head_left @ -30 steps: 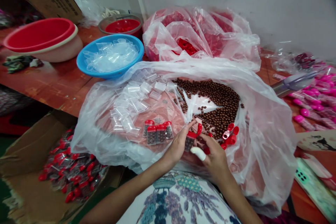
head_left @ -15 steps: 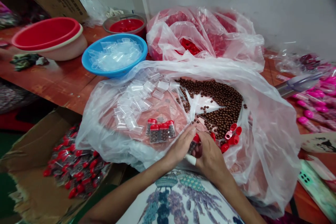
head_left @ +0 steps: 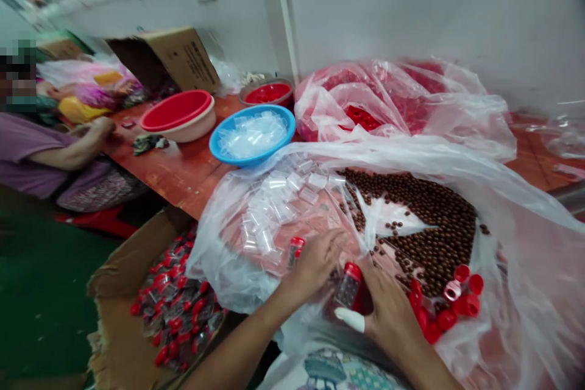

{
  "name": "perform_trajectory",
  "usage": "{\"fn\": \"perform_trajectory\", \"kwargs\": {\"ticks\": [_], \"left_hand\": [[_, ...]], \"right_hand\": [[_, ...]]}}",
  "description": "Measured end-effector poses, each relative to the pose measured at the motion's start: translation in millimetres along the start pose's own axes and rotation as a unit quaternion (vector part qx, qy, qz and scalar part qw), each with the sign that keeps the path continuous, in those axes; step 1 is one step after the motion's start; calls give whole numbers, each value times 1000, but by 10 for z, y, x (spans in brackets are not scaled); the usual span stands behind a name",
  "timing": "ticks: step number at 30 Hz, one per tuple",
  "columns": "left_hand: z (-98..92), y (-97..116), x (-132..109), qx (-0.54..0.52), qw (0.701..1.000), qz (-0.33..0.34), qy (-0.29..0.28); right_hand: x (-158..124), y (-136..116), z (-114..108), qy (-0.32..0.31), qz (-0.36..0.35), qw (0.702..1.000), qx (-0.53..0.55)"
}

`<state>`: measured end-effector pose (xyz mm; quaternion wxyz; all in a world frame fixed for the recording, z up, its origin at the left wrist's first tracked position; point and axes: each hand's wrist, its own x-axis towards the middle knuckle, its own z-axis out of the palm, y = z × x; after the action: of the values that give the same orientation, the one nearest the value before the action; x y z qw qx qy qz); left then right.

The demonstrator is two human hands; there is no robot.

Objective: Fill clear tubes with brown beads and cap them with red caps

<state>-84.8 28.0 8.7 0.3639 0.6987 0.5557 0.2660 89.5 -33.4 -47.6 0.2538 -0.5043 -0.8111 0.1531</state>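
Observation:
A small clear bottle of brown beads with a red cap [head_left: 348, 286] sits tilted in my right hand [head_left: 386, 304], between the white-wrapped thumb and the fingers. Something red shows behind it in the palm. My left hand [head_left: 317, 262] is open, fingers stretched out, at the near edge of the plastic sheet. It covers most of a group of filled bottles; one filled bottle [head_left: 296, 250] shows beside its wrist side. Brown beads [head_left: 429, 213] lie heaped past my right hand, with loose red caps [head_left: 466, 301] to their right. Empty clear containers [head_left: 269, 213] are spread beyond my left hand.
A blue basin [head_left: 219, 155] of clear containers and a red basin [head_left: 176, 108] stand further back. Behind the sheet lies a bag of red caps [head_left: 402, 97]. Below left, a cardboard box [head_left: 114, 292] holds filled bottles. Another person's arm [head_left: 77, 149] rests at the far left.
My hands have moved apart; they were together around a bottle. The left hand has gone over the group of filled bottles. The view has swung left, bringing another person into sight.

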Motion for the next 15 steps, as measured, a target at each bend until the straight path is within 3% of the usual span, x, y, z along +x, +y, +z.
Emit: {"fn": "perform_trajectory", "kwargs": {"ticks": [3, 6, 9, 15], "left_hand": [[-360, -273, 354, 195, 978, 39, 56], [-538, -502, 691, 336, 938, 88, 2], [-548, -651, 922, 447, 882, 124, -85], [-498, -728, 1139, 469, 871, 111, -96]], "right_hand": [[121, -29, 120, 2, 0, 1000, 19], [135, 7, 105, 25, 19, 997, 65], [32, 101, -36, 14, 69, 994, 80], [-191, 65, -265, -109, 100, 986, 74]]}}
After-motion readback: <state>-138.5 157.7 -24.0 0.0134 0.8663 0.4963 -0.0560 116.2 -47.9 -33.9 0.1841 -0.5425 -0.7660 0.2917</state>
